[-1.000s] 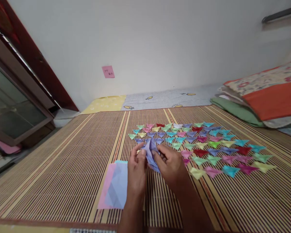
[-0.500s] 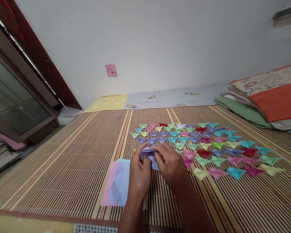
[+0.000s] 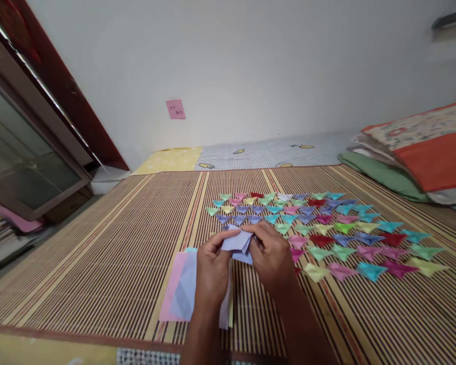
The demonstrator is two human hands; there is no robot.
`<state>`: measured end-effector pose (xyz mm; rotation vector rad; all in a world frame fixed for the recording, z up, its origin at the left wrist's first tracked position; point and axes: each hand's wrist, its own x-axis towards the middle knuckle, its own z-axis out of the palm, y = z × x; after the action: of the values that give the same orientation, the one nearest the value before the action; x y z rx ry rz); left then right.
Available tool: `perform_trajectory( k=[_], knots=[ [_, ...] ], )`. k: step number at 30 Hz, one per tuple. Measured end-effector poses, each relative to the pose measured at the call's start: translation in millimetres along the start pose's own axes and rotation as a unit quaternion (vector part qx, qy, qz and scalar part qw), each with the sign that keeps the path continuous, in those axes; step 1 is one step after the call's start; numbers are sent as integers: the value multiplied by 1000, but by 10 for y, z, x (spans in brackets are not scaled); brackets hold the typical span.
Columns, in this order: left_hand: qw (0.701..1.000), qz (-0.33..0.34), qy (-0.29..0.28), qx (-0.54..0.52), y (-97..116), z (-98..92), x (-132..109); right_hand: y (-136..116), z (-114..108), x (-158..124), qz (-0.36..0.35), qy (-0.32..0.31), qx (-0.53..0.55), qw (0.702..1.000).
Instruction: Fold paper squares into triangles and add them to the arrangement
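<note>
Between both hands is a pale violet-blue sheet of folding paper [image 3: 236, 242], partly folded, with one layer tilted up and another hanging below. My left hand [image 3: 214, 263] pinches its left side, thumb along the upper edge. My right hand [image 3: 269, 252] grips the right side between thumb and fingers. Some fingertips are hidden behind the paper. Just beyond and to the right, several rows of small folded paper boats [image 3: 342, 252] in many colours lie on the striped mat [image 3: 110, 263]. Flat sheets of coloured paper [image 3: 174, 291] lie beside and partly under my left forearm.
Folded cushions and cloths [image 3: 427, 152] are piled at the right edge of the mat. A patterned sheet [image 3: 247, 154] runs along the wall behind. A pink note [image 3: 175, 109] is stuck on the wall. On the left stands a glass-fronted cabinet [image 3: 30, 147].
The paper has been turned so a broad flat face now shows, where a narrow folded edge showed before. My left hand has shifted slightly left, uncovering more sheets beside the wrist.
</note>
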<state>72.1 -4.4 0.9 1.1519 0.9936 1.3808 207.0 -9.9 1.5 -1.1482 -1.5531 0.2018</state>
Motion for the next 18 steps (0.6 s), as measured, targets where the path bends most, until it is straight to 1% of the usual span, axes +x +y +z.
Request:
perform_trajectory(
  k=[2,3,4,6,7,9,10,11,13,16,17,18],
  knots=[
    [1000,-16,-6,-20,12,-32,11,26,-30,12,44,-14,53,998],
    [1000,-11,-1,-20,16,-45,16,41,-47,18,77,-25,88,993],
    [1000,4,7,-12,21,-55,19,59,-66,25,116,-34,128,984],
    [998,54,18,23,31,-63,18,98,-99,36,195,-44,203,959],
    [996,79,19,46,38,-61,15,117,-109,40,224,-46,229,946],
    [990,111,8,85,53,-52,4,151,-114,43,248,-52,253,934],
    [989,114,-5,97,63,-49,-2,165,-108,41,250,-57,258,932],
    [989,109,-23,101,74,-47,-8,175,-98,38,251,-61,261,930],
    [991,75,-68,83,103,-54,-17,187,-74,30,258,-54,269,926],
    [991,8,-134,-3,150,-80,-15,189,-53,21,263,-18,268,927],
    [989,-10,-144,-32,161,-89,-8,187,-54,19,257,-10,261,930],
    [988,-24,-143,-54,165,-96,0,185,-57,19,247,-6,255,935]
  ],
)
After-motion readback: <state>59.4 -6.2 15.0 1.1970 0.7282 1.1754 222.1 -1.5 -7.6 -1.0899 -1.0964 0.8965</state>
